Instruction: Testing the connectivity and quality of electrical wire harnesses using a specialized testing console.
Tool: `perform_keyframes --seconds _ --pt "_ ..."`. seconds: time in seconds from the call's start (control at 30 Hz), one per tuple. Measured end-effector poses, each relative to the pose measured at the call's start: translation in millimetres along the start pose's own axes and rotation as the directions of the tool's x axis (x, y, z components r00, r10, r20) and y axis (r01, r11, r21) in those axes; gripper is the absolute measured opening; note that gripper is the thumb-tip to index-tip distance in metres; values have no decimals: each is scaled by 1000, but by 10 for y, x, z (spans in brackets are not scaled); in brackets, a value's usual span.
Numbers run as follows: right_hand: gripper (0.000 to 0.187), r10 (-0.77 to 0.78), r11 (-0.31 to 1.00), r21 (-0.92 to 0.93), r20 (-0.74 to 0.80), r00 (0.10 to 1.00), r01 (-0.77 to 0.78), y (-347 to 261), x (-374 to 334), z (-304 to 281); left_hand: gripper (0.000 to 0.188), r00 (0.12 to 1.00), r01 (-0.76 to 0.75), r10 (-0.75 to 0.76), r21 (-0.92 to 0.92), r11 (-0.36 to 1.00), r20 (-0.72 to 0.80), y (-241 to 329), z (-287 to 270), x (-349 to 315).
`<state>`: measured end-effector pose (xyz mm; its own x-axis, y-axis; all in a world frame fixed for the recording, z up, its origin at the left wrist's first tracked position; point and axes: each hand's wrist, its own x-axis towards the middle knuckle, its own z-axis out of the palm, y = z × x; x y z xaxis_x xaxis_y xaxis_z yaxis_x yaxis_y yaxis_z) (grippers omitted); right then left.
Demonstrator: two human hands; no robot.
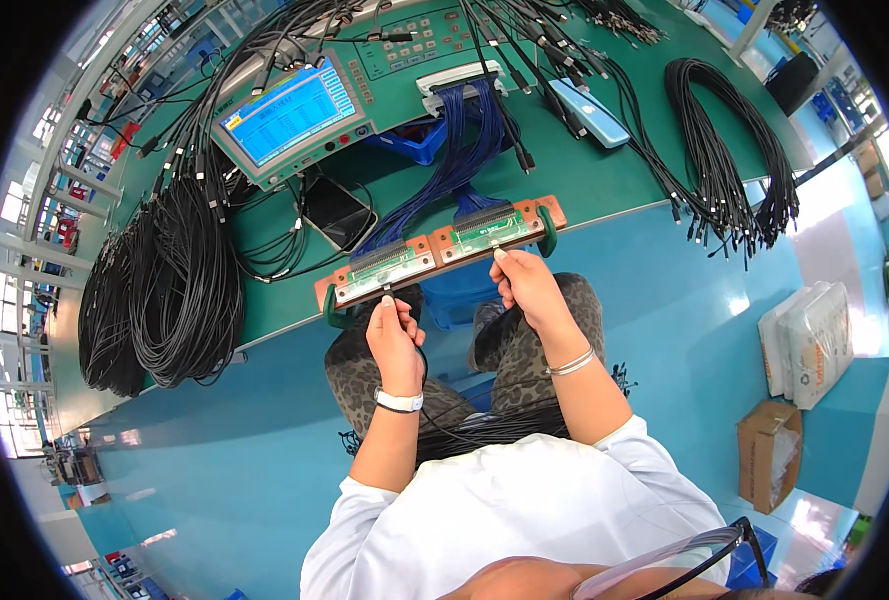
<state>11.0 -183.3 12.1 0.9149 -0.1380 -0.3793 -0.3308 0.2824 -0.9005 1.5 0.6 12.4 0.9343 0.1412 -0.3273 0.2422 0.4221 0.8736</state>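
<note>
My left hand (394, 345) pinches the plug end of a black cable (424, 372) at the front edge of the test fixture's left half. The cable drops from that hand toward my lap. My right hand (529, 288) has its fingers pinched at the front edge of the right half; whatever they grip is hidden. The test fixture (424, 254) is a long copper-coloured bar with two green circuit boards and a dark green handle at each end. Blue ribbon-like wires (434, 190) run from it to a tester (289, 115) with a lit blue screen.
Bundles of black cables (169, 285) hang over the table's left side, and another bundle (719, 150) lies at the right. A dark phone (337, 212) and a light-blue case (589, 113) rest on the green table (604, 185). More cables (494, 437) lie across my lap. A cardboard box (764, 455) stands on the floor.
</note>
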Motion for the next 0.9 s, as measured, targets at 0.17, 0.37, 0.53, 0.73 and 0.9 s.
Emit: perform_keyframes --seconds 0.17,0.37,0.53,0.73,0.9 --pt "33 8 989 -148 28 1000 -4 -48 17 -48 28 1000 -4 3 -49 999 -26 22 41 34" --pt "37 -194 830 -544 -79 978 121 -113 -94 -314 26 997 9 -15 77 997 82 141 -205 140" --pt "28 -245 876 -477 -318 916 69 -2 -594 -1905 23 995 -97 90 465 880 37 553 -1562 64" --pt "42 32 221 -671 -720 693 -708 614 -1820 -3996 27 718 330 269 653 681 -643 877 -3217 -668" --pt "38 -259 183 -690 -721 643 -701 247 -1646 -4065 33 335 182 933 980 75 -133 1220 -2956 -665"
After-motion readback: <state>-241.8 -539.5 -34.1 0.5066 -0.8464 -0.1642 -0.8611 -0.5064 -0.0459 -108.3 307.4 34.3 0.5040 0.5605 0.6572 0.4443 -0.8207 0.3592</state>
